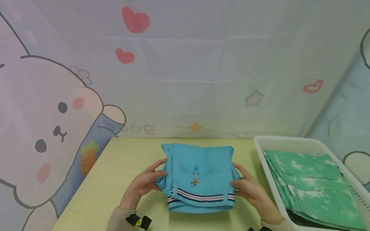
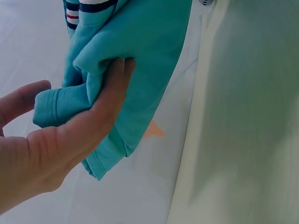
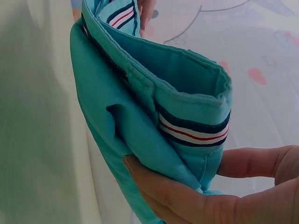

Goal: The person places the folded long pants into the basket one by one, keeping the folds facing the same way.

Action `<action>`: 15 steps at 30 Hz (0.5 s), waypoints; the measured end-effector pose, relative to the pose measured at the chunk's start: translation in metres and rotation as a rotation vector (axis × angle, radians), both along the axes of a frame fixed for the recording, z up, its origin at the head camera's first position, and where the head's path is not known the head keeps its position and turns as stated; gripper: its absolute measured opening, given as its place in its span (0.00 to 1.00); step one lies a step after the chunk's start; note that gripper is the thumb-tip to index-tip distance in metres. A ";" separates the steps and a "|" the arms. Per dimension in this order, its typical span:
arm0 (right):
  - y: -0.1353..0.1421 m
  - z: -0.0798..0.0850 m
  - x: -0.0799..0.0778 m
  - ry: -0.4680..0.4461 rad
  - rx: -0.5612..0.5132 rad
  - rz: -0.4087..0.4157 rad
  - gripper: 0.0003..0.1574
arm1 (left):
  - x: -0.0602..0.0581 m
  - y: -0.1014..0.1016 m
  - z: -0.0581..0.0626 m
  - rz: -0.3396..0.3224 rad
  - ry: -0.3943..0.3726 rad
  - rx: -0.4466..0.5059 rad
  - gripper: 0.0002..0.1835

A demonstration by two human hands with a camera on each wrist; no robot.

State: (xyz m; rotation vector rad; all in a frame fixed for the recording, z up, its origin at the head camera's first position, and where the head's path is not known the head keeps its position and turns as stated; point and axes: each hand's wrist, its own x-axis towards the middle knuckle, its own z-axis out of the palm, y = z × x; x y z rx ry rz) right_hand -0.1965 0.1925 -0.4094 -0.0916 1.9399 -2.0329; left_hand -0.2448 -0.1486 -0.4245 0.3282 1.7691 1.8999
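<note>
A folded pair of light-blue trousers [image 1: 208, 160] hangs between my two hands in the head view, with a shadow on the table below. Its waistband, trimmed with navy, white and red stripes, faces me, and a buttoned pocket with a small embroidered figure shows above it. My left hand [image 1: 148, 181] grips the left side, the folded cloth [image 2: 140, 79] lying between thumb and fingers in the left wrist view. On the opposite side my right hand [image 1: 248, 186] pinches the edge. The right wrist view shows the waistband [image 3: 196, 130] gaping above those fingers.
At the right stands a white plastic basket [image 1: 260, 141] holding folded green-and-white tie-dyed cloth [image 1: 323, 192]. Under my hands lies a pale yellow table [image 1: 130, 150]. Behind it hangs a printed curtain [image 1: 185, 64] with hearts and a cartoon animal.
</note>
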 end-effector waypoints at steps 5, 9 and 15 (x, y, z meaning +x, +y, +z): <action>0.004 0.005 0.004 0.022 -0.010 0.036 0.48 | 0.003 0.002 0.005 -0.008 0.010 0.022 0.34; 0.006 0.009 0.006 0.032 -0.010 0.051 0.48 | 0.006 0.003 0.009 -0.005 0.011 0.031 0.34; 0.010 0.014 0.008 0.032 0.006 0.044 0.48 | 0.006 0.004 0.012 -0.002 -0.008 0.068 0.32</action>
